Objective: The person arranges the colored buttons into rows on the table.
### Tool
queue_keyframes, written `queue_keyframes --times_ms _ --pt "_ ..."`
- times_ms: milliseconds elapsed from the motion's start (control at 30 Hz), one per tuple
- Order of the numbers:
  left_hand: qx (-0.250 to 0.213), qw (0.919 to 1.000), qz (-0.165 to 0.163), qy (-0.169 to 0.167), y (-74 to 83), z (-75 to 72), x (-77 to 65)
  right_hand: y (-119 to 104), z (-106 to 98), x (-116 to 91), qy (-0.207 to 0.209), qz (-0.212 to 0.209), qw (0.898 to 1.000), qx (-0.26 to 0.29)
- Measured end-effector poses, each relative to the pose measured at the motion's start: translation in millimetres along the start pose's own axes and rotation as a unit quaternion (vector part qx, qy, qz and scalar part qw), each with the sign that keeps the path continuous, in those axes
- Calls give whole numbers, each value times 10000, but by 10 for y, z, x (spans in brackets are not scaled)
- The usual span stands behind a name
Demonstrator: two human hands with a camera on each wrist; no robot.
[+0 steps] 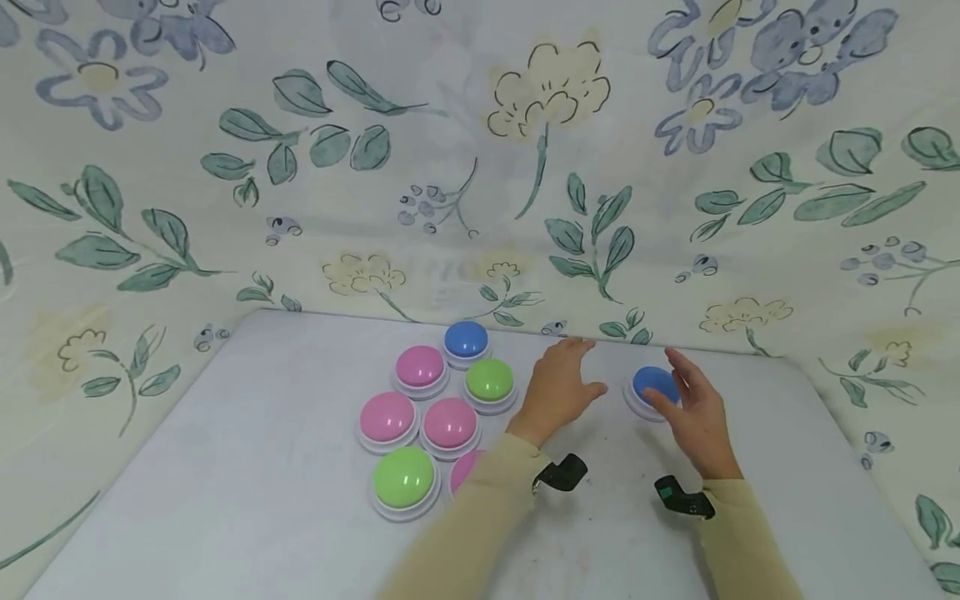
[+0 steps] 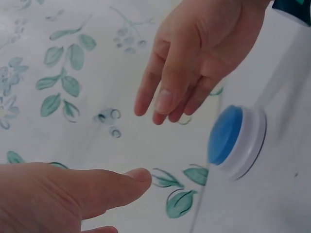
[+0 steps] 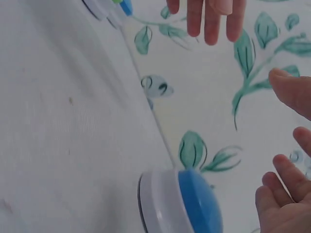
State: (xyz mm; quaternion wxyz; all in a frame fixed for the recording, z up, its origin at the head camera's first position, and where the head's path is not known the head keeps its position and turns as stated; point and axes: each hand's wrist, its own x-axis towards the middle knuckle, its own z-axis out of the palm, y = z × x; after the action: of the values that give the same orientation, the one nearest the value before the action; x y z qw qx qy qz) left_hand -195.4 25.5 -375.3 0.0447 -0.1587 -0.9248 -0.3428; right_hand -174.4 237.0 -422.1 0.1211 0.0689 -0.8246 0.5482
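A blue dome push button (image 1: 649, 382) with a white base sits on the right part of the table. My right hand (image 1: 701, 417) hovers over its right side with fingers spread, overlapping the dome in the head view. The right wrist view has this hand above the blue button (image 3: 199, 206) and apart from it, holding nothing. To the left of the button, my left hand (image 1: 558, 387) is raised over the table, thumb and fingers extended and nothing in its grasp. The left wrist view also shows the blue button (image 2: 227, 136) below the two facing hands.
Left of my left arm stands a cluster of buttons: a blue one (image 1: 466, 340) at the back, green ones (image 1: 490, 381) and several pink ones (image 1: 387, 417). My left sleeve partly hides a pink button (image 1: 462, 471). Flower-patterned cloth (image 1: 450, 233) rises behind the white table (image 1: 225, 467).
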Motion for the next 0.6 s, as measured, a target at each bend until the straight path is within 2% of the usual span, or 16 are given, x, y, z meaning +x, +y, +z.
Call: queue_keyframes --times_ms 233,367,600 --pt "-15 10000 -96 -5 -132 -269 -87 -141 151 8 -206 -121 9997 -19" --pt "-250 9996 -118 75 -222 -406 -144 -213 244 24 -283 -239 9993 -58" --pt "-487 9979 -355 215 -406 -606 -247 -332 448 77 -473 -358 9979 253"
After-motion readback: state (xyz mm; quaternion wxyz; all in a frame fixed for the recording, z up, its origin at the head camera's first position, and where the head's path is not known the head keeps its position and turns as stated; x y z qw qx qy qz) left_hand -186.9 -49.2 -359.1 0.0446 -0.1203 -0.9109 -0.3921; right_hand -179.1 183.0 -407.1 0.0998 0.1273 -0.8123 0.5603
